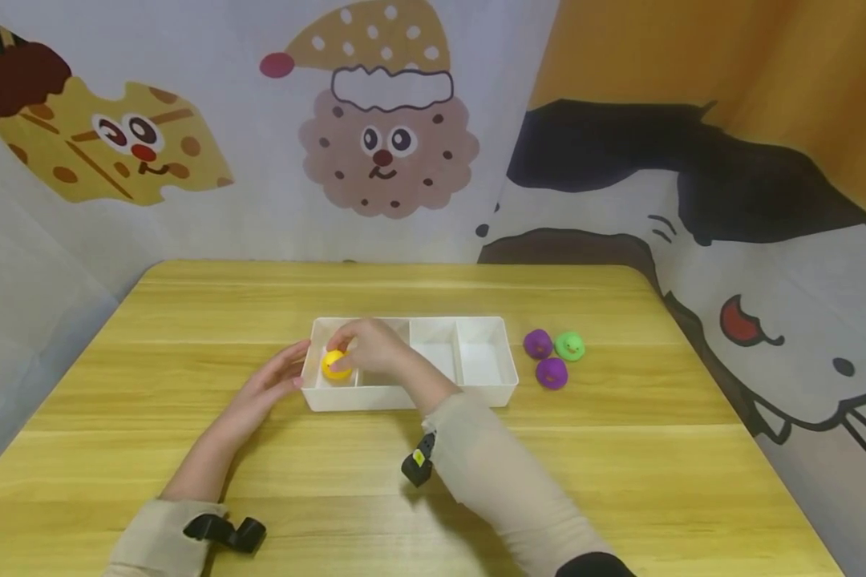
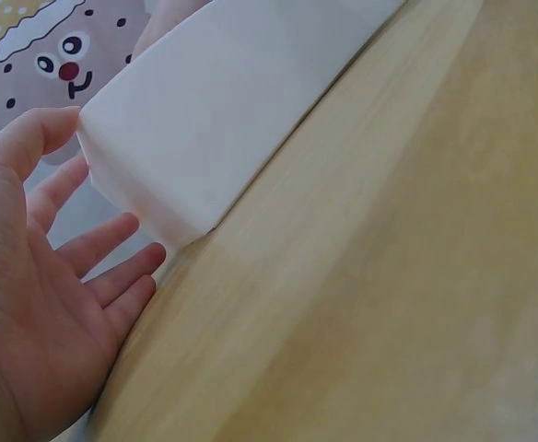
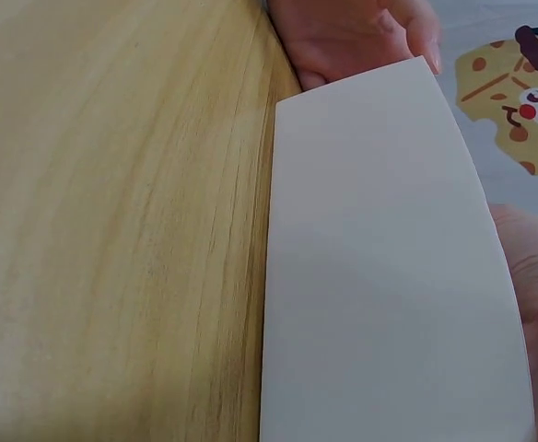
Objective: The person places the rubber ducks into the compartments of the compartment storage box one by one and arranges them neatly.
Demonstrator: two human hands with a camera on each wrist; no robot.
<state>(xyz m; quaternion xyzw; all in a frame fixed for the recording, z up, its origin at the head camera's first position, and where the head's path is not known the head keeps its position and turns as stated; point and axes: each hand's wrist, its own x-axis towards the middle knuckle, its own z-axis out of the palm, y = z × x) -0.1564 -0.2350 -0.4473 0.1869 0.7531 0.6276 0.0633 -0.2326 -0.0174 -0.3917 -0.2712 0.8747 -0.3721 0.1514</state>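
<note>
A long white divided box (image 1: pixel 411 398) stands on the table, its front wall toward me. My right hand (image 1: pixel 375 349) reaches over the rim and pinches a small yellow rubber duck (image 1: pixel 334 365) in the leftmost compartment; whether the duck touches the bottom I cannot tell. At the box's left end is my left hand (image 1: pixel 265 386), fingers loosely spread. In the left wrist view its thumb meets the corner of the white wall (image 2: pixel 204 110). The right wrist view shows mostly the box's front wall (image 3: pixel 380 249), which hides the duck and the right fingertips.
Right of the box, two purple rubber ducks (image 1: pixel 552 373) and a green rubber duck (image 1: pixel 569 346) sit close together on the wooden table (image 1: pixel 296 497). A curtain (image 1: pixel 245 232) with cartoon prints hangs behind the table's far edge.
</note>
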